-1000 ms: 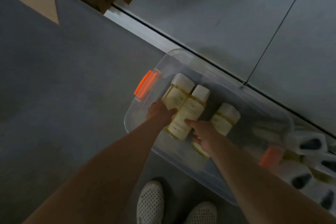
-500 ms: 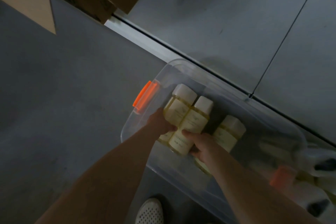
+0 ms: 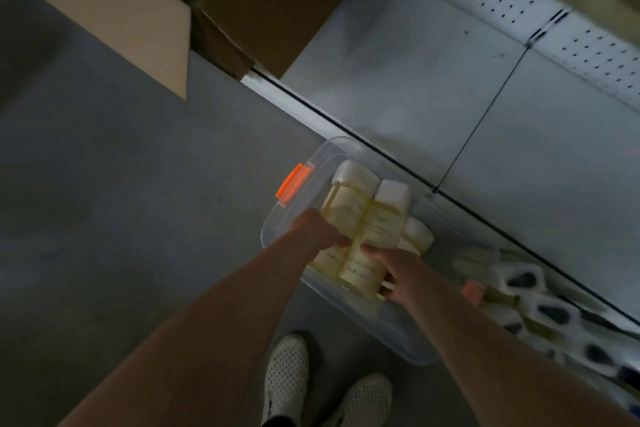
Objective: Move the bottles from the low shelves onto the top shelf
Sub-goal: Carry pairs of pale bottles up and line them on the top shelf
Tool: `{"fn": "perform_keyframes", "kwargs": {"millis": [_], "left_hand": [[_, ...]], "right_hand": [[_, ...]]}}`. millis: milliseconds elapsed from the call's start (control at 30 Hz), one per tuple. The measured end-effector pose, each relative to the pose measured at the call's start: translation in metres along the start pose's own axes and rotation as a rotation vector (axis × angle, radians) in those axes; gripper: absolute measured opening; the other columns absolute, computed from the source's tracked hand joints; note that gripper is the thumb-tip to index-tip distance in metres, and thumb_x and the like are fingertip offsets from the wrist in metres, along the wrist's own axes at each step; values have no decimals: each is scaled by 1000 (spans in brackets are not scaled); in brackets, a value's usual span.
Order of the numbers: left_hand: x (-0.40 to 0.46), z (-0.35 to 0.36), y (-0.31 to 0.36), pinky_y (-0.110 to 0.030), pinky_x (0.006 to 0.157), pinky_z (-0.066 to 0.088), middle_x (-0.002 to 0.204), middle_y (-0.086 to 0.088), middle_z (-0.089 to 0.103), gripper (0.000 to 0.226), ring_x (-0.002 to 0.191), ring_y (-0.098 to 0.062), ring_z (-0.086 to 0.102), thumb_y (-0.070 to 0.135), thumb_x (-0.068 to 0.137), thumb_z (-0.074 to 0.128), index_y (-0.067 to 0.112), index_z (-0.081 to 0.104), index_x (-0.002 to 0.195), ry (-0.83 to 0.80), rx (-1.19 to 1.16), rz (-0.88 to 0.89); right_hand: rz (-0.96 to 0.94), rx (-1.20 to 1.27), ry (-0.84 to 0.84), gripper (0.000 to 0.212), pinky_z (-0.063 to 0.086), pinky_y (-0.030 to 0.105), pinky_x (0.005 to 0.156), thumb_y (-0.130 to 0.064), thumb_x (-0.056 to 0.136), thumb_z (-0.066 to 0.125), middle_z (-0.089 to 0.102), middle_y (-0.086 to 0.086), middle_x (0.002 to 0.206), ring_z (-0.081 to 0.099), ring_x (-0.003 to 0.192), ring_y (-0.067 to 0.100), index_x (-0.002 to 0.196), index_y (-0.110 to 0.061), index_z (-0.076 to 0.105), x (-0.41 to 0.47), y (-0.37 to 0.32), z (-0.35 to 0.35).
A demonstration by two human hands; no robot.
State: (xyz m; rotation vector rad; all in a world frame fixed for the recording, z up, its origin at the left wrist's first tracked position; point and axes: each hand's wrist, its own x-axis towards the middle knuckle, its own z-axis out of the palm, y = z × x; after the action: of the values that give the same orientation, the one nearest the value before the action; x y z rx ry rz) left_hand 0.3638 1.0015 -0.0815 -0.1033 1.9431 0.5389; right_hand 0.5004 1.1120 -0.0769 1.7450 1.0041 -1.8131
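1. The left hand (image 3: 313,236) reaches down into a clear plastic bin (image 3: 277,232). Its fingers are curled round the left bottle (image 3: 341,210), with the fingertips pressed against the bottle's front label.
2. The right hand (image 3: 398,272) has its thumb laid across the label of the middle bottle (image 3: 375,236) and its fingers wrapped round the lower right side of that bottle, so it is clamped on it.
3. The two gripped bottles stand side by side and touching, each with pale yellow contents and a white cap, their caps pointing toward the far side.
4. A third bottle (image 3: 417,236) of the same kind lies just right of the middle one, partly hidden behind it and the right hand; no hand touches it.
5. Each bottle has a pale label with dark lines of writing, but the picture is dim and blurred, and no word or brand can be read.
6. The bin sits on the grey floor (image 3: 121,201), just in front of a low white shelf (image 3: 415,87), and has an orange latch (image 3: 293,182) on its left end.
7. More white-capped bottles (image 3: 540,302) lie to the right of the bin along the shelf edge, too blurred to tell apart.
8. A cardboard box (image 3: 138,17) stands at the far left, and two white perforated shoes (image 3: 287,381) show at the near edge.
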Motion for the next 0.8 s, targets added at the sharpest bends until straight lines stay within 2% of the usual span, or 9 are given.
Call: {"fn": "perform_keyframes", "kwargs": {"millis": [133, 267, 400, 433, 500, 567, 667, 733, 800], "left_hand": [[-75, -21, 15, -35, 82, 52, 117, -9, 62, 78, 100, -25, 61, 29, 63, 95, 4, 59, 127, -53, -151, -19], [-134, -40, 17, -51, 93, 55, 120, -12, 66, 101, 109, -34, 65, 37, 39, 100, 3, 62, 126, -118, -279, -30], [-175, -56, 5, -54, 91, 56, 122, -11, 69, 127, 107, -34, 68, 55, 11, 99, 11, 64, 125, -175, -361, 0], [-199, -64, 9, -55, 91, 56, 121, -12, 70, 118, 105, -34, 69, 50, 20, 102, 10, 65, 124, -188, -397, 1], [-263, -83, 22, -57, 93, 55, 116, -15, 71, 78, 104, -36, 70, 27, 52, 99, 5, 67, 120, -192, -429, 5], [-339, -104, 43, -54, 88, 57, 113, -17, 72, 54, 98, -35, 71, 11, 68, 91, 1, 68, 116, -194, -430, 18], [-412, -127, 57, -36, 55, 60, 95, -12, 71, 28, 76, -24, 69, 3, 81, 79, 2, 66, 106, -224, -430, 66], [-443, -138, 64, -35, 53, 58, 99, -15, 72, 31, 77, -26, 70, 4, 82, 78, 0, 65, 111, -239, -445, 86], [-473, -150, 75, -42, 64, 61, 108, -20, 73, 43, 85, -32, 72, 7, 79, 82, -4, 65, 118, -212, -445, 133]], "right_hand": [[-88, 42, -78, 55, 52, 61, 99, -21, 82, 83, 68, 12, 124, 64, 116, 38, 131, -18, 58, -77, -6, -12], [-185, 25, -145, 44, 59, 51, 88, -21, 88, 78, 71, 8, 121, 68, 111, 31, 128, -19, 59, -155, -9, -23], [-188, -41, -161, 41, 53, 57, 97, -24, 88, 78, 69, 9, 123, 65, 113, 31, 125, -21, 59, -236, -14, -26], [-188, -42, -150, 41, 54, 56, 94, -24, 86, 80, 69, 9, 122, 66, 111, 31, 122, -21, 60, -258, -15, -27], [-198, -46, -134, 53, 53, 60, 98, -26, 78, 87, 70, 9, 124, 66, 113, 32, 124, -21, 62, -295, -14, -28], [-210, -46, -129, 53, 53, 59, 98, -24, 77, 88, 71, 11, 123, 67, 111, 32, 124, -18, 63, -341, -16, -29], [-315, -19, -155, 47, 60, 53, 86, -16, 81, 84, 71, 20, 121, 72, 103, 34, 123, -9, 65, -415, -21, -34], [-366, 54, -239, 49, 62, 51, 79, -11, 81, 83, 71, 21, 121, 73, 105, 38, 127, -7, 65, -454, -20, -40], [-424, 48, -254, 50, 60, 55, 88, -16, 81, 82, 73, 17, 120, 72, 108, 36, 128, -9, 66, -501, -23, -47]]}}
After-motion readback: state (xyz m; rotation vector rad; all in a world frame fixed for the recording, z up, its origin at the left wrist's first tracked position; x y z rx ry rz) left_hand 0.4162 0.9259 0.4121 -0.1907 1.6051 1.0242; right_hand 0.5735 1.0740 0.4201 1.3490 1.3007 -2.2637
